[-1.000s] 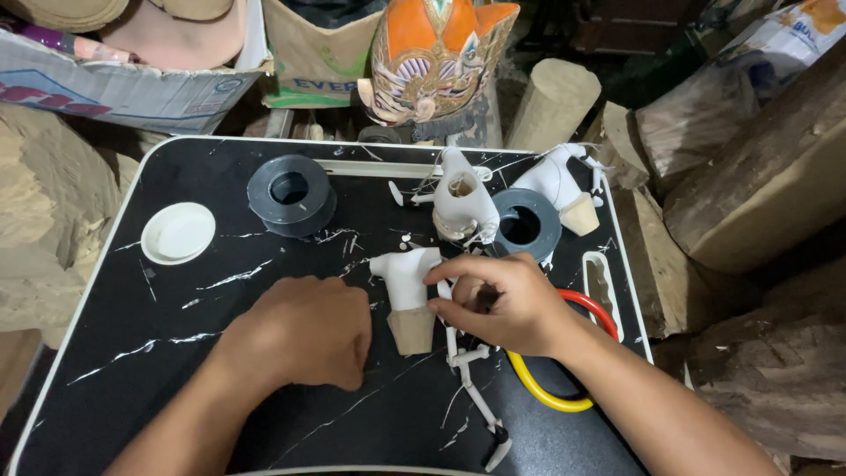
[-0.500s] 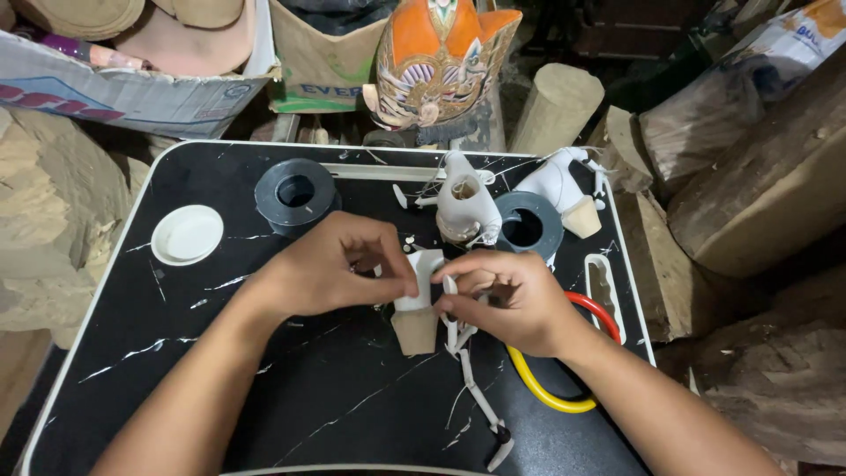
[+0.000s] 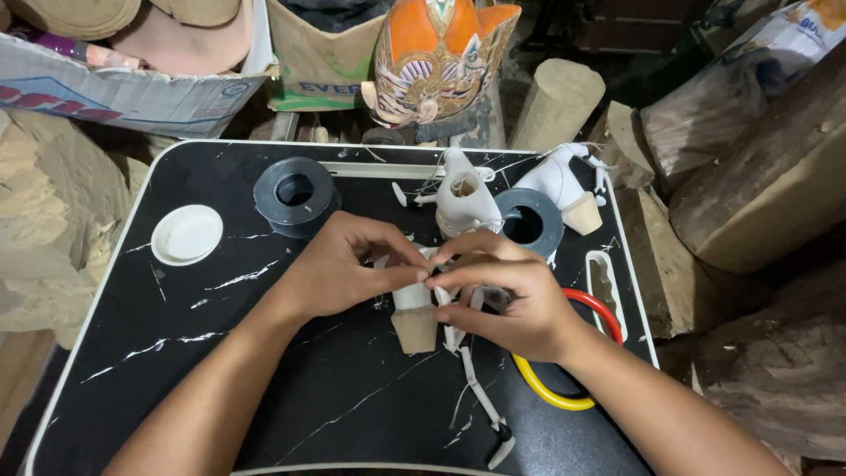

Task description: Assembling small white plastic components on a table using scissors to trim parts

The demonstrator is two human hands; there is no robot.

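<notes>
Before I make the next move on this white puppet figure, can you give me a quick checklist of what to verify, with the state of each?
1. Both hands on the piece: ok. Left hand and right hand meet at the top of the small white carved puppet figure with a tan wooden base.
2. Figure on the black marbled tray table: ok, base down.
3. Grip point visible: cannot tell, fingers cover it.
4. Thin white jointed puppet arm: ok, lying loose on the tray.
5. Dark grey ring-shaped roll: ok, apart from both hands.
</notes>
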